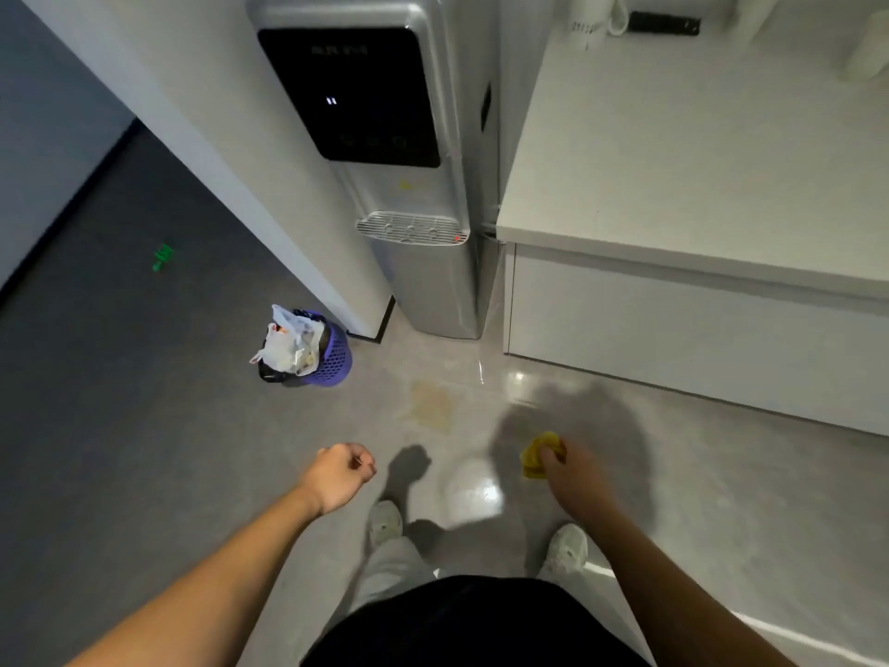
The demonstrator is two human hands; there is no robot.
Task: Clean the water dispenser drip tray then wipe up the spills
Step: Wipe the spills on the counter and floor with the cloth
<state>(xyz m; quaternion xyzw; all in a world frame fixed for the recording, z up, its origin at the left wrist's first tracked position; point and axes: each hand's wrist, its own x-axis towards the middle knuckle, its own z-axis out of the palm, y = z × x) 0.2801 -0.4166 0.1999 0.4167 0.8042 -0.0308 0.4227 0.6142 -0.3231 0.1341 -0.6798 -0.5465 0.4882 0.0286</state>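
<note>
A purple perforated bin (332, 356), stuffed with white plastic bags, stands on the grey floor (144, 426) at the corner of a white wall (216, 151). A small green object (163, 257) lies on the darker floor well to the left of it. On the right, a white cabinet (697, 329) carries a pale surface (697, 146), with a white coiled cord (618, 14) and a black strip (664, 24) at its far edge.

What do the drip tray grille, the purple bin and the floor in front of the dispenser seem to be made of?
Drip tray grille: probably moulded plastic, pale grey and matte, with thin even slats.
Purple bin: likely plastic, given its regular perforated wall and uniform colour.
Floor: seemingly polished tile or stone, grey and glossy, since it mirrors bright lights.
</note>
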